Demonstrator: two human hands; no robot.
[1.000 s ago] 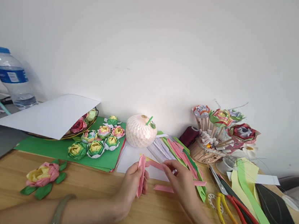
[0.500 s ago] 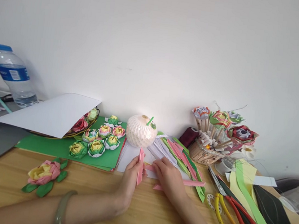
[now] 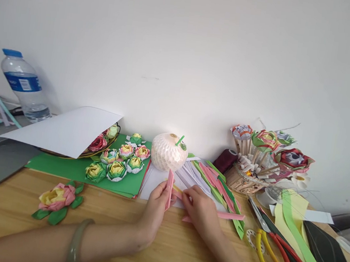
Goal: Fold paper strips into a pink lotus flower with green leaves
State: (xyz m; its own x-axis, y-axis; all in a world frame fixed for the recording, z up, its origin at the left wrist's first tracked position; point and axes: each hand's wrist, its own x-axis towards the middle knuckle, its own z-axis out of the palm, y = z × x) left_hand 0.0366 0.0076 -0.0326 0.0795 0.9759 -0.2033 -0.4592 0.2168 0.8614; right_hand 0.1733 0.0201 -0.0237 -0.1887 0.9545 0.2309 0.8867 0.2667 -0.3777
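My left hand is closed on an upright folded pink paper strip. To its right, the fingers of my right hand pinch a pink paper piece with a yellow edge, which reaches toward the left hand. Another long pink strip lies on the table, sticking out to the right from behind the right hand. Just behind the hands sits a round white fruit in a foam net, with a small green strip on top. Folded pink, green and white strips lie behind my right hand.
Several folded paper flowers rest on green paper at left, near a pink-yellow flower and a water bottle. On the right are a basket of paper flowers, a dark thread spool and scissors.
The whole view has shifted, so things appear slightly farther right. The upright pink strip in my left hand has turned a little, and both hands keep their hold.
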